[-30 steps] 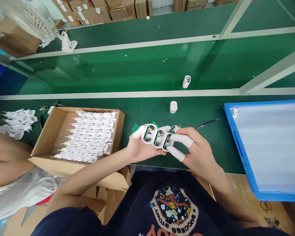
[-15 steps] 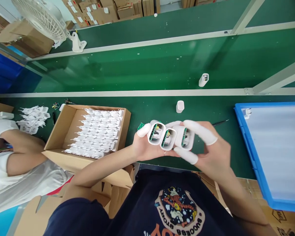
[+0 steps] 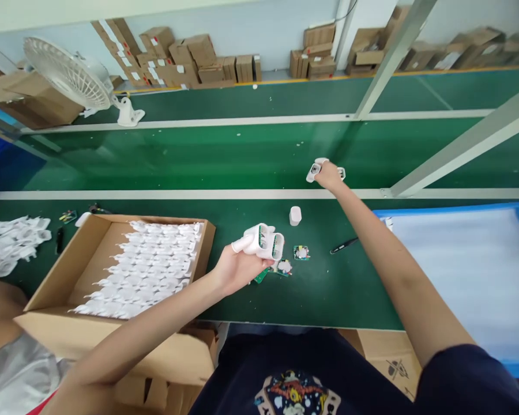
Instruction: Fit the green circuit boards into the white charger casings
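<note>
In the left hand (image 3: 239, 270): two white, rounded-box plastic housings (image 3: 251, 237) with green circuit boards inside, side by side above the green counter (image 3: 328, 300), fingers closed about them.
Their direction: open ends face right and tilt up, long axes roughly left to right.
In the right hand (image 3: 328, 174): another white plastic housing (image 3: 311, 174) beyond the white metal rail (image 3: 225, 195), fingers apparently curled tight round it; whether it touches the surface, I cannot tell.
Its direction: open end up, long axis slanting slightly right towards the top.
Right of those fingers: a white open-ended housing (image 3: 341, 172), partly hidden, just beside the right hand, well apart from the left.
Between the hands: a white plastic block (image 3: 294, 216) on the counter.
Farther left: a brown cardboard box (image 3: 52, 271) holding rows of white parts (image 3: 147, 259).
</note>
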The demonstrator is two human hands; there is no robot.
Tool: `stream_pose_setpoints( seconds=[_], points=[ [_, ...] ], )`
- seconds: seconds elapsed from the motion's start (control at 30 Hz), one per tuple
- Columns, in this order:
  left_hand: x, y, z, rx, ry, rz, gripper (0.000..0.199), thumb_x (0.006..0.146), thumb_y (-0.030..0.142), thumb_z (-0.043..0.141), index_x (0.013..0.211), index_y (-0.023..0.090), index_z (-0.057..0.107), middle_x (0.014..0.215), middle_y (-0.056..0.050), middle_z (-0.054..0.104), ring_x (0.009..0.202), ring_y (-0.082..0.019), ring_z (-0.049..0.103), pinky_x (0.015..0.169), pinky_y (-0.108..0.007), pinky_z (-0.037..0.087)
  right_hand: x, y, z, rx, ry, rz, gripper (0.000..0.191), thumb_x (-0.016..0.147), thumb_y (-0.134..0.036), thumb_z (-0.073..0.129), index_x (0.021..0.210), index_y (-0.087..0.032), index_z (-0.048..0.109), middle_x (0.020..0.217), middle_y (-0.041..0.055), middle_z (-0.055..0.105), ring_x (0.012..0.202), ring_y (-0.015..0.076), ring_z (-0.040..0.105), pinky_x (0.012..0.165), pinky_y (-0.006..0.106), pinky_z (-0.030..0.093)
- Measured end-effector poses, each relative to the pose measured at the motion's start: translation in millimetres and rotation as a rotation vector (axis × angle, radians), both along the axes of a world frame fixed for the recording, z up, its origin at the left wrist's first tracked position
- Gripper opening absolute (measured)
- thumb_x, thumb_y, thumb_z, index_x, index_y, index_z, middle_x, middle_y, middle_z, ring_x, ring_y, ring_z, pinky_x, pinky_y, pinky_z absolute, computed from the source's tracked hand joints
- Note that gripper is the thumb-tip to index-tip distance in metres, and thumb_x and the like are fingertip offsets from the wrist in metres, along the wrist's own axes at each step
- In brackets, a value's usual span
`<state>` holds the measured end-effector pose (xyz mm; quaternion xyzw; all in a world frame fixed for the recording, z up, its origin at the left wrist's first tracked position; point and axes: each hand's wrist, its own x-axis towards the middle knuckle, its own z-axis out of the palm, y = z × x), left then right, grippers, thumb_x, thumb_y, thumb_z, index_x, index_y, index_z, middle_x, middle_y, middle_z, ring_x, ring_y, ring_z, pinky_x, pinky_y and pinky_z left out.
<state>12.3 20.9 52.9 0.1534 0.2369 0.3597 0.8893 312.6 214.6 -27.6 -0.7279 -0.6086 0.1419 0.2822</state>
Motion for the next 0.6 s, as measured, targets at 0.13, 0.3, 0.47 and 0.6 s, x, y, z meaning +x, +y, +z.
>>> stream_pose_setpoints(
  seconds=[0.13,0.3,0.47,0.6],
  points=[
    [-1.7,12.8,-7.7,-0.021,0.07,-0.007,0.028,0.081,0.02,0.056,0.109,0.02,0.059,0.102,-0.008,0.062,0.092,-0.021,0.062,0.08,-0.035,0.049,-2.3,5.1,-4.2,-0.091,0.018,0.017,0.031,0.09,-0.032,0.061,0.114,-0.013,0.058,0.115,0.0093,0.062,0.103,0.0215,0.061,0.089,0.042,0.052],
    [2.0,29.7,-13.6,-0.023,0.147,-0.005,0.024,0.082,0.022,0.054,0.105,0.016,0.059,0.102,-0.009,0.065,0.098,-0.027,0.065,0.091,-0.043,0.049,-14.2,-7.4,14.4,-0.073,0.076,0.131,0.049,0.088,-0.035,0.061,0.128,-0.009,0.05,0.132,0.0188,0.05,0.116,0.0284,0.054,0.098,0.048,0.045],
    [19.1,63.7,-17.6,0.064,0.237,0.045,0.024,0.082,0.025,0.052,0.103,0.014,0.059,0.113,-0.012,0.065,0.105,-0.027,0.064,0.098,-0.043,0.047,-40.7,-57.9,48.5,-0.073,0.174,0.539,0.066,0.081,-0.042,0.065,0.14,-0.026,0.04,0.135,0.0084,0.052,0.108,0.0213,0.06,0.087,0.032,0.051],
    [45.2,114.4,-21.7,0.316,0.469,0.132,0.025,0.078,0.025,0.05,0.097,0.013,0.06,0.108,-0.013,0.067,0.105,-0.026,0.063,0.095,-0.044,0.05,-68.0,-69.5,54.4,-0.062,0.184,0.762,0.069,0.073,-0.032,0.073,0.136,-0.022,0.046,0.116,0.0068,0.064,0.09,0.0183,0.063,0.078,0.029,0.051]
  ],
)
